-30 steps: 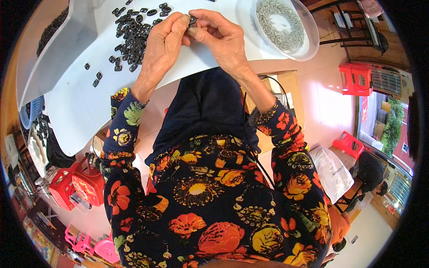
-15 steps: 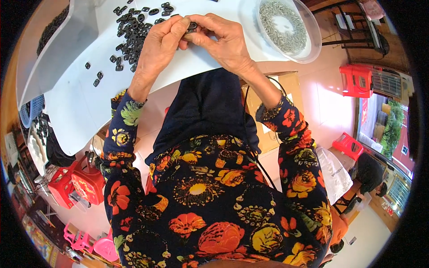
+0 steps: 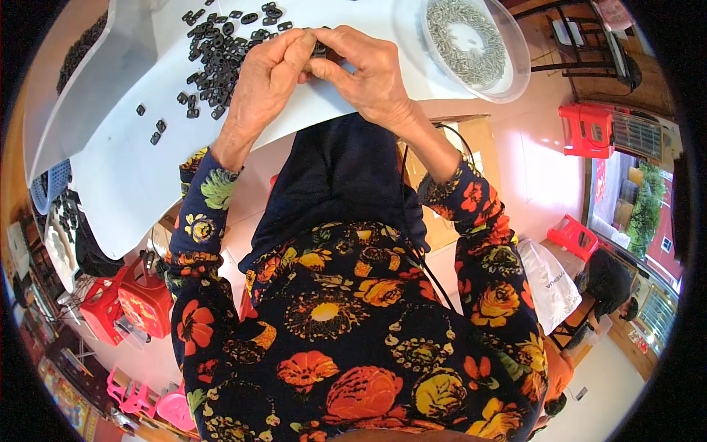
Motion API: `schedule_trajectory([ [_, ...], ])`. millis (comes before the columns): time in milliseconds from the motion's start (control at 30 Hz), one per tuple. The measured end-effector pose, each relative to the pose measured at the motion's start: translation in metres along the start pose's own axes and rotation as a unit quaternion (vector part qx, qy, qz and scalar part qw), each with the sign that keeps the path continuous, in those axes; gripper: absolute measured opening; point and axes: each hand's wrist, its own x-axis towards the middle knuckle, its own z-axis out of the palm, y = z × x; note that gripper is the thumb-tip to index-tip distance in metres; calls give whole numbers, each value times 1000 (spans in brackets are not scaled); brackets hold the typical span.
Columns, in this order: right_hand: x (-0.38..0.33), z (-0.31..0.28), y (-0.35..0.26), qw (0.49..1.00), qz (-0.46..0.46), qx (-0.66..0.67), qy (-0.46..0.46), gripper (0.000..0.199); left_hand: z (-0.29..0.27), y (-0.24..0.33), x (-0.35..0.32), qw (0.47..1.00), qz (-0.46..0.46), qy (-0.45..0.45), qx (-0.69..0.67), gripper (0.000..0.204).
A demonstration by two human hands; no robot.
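Above the near edge of the white table (image 3: 132,162), my two hands meet fingertip to fingertip. Pinched between them is a small black plastic part (image 3: 319,48), mostly covered by the fingers. My left hand (image 3: 274,74) has thumb and forefinger closed on its left side. On the other side, my right hand (image 3: 366,70) grips it with curled fingers and thumb. A heap of similar black parts (image 3: 217,66) spreads over the table beside my left hand. To the right stands a clear round tub (image 3: 518,70) holding many thin silver metal pins (image 3: 449,44).
A raised translucent panel (image 3: 88,88) borders the table on the left. Below the table to the right is a cardboard box (image 3: 471,140) with a black cable. Red stools (image 3: 143,298) stand on the floor, and a person in dark clothes (image 3: 607,283) bends over at the right.
My hands have stayed together, with the fingers shifting slightly round the black part, which now shows less. The view has moved a little.
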Motion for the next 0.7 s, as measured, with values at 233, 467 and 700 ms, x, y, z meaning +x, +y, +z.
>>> schedule_trajectory([
  [233,-1,2,1,1000,-11,-13,16,27,2,2,0,1000,21,5,-5,31],
  [467,-1,0,3,999,-23,-19,16,26,2,1,0,999,46,-13,-2,32],
  [700,0,2,3,1000,-13,15,22,27,6,3,0,999,23,28,-39,32],
])
